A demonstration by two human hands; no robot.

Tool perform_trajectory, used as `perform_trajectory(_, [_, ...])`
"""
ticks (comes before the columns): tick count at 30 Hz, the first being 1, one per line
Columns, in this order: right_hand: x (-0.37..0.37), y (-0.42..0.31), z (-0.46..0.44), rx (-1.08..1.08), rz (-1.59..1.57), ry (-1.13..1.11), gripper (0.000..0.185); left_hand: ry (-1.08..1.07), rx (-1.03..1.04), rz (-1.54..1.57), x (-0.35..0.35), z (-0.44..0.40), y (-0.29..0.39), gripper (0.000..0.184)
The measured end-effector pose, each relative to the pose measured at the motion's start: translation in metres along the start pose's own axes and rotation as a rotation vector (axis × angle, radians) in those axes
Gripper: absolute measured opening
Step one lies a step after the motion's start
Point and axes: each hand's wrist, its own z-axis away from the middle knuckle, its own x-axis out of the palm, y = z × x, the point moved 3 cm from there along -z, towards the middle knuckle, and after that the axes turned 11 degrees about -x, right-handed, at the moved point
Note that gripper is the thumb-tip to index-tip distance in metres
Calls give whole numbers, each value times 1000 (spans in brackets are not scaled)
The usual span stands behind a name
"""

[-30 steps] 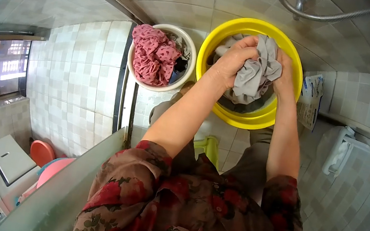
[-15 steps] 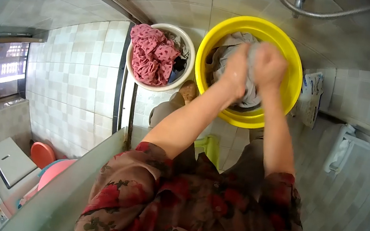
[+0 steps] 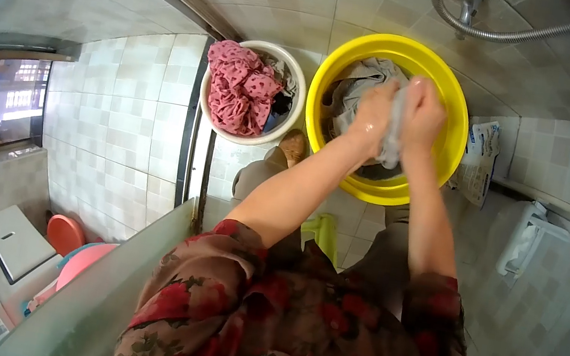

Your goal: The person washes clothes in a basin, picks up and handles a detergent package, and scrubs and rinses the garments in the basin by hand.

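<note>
Over a yellow tub (image 3: pixel 452 139) my two hands are close together, both closed on a pale grey cloth (image 3: pixel 393 132) stretched between them. My left hand (image 3: pixel 373 117) grips it on the left side and looks wet. On the right, my right hand (image 3: pixel 424 115) is a fist around the same cloth, slightly blurred. More grey laundry (image 3: pixel 362 85) lies bunched in the tub below, partly covered by my hands and forearms. What garment the cloth is, I cannot make out.
Left of the tub stands a white basin (image 3: pixel 296 104) heaped with pink patterned fabric (image 3: pixel 243 90) and darker clothes. A printed bag (image 3: pixel 479 159) leans at the right wall. A shower hose (image 3: pixel 508 38) hangs above; a green stool (image 3: pixel 323 236) is beneath me.
My hands have come up slightly, and the pale cloth between them is now pulled into a narrow band. The whole view has shifted a little.
</note>
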Motion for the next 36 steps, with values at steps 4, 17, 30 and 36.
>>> perform_trajectory(4, [6, -65, 39, -379, -206, -21, 16, 327, -155, -79, -39, -19, -1, 29])
perform_trajectory(17, [-19, -3, -5, -89, -201, -190, 41, -37, -543, 1053, -22, -6, 15, 36])
perform_trajectory(30, [-24, 20, -1, 111, -150, -48, 24, -203, -41, 395, 6, 2, 9, 46])
perform_trajectory(36, [-38, 21, -9, 198, -342, 49, 23, 94, 322, -119, -12, 11, 26, 34])
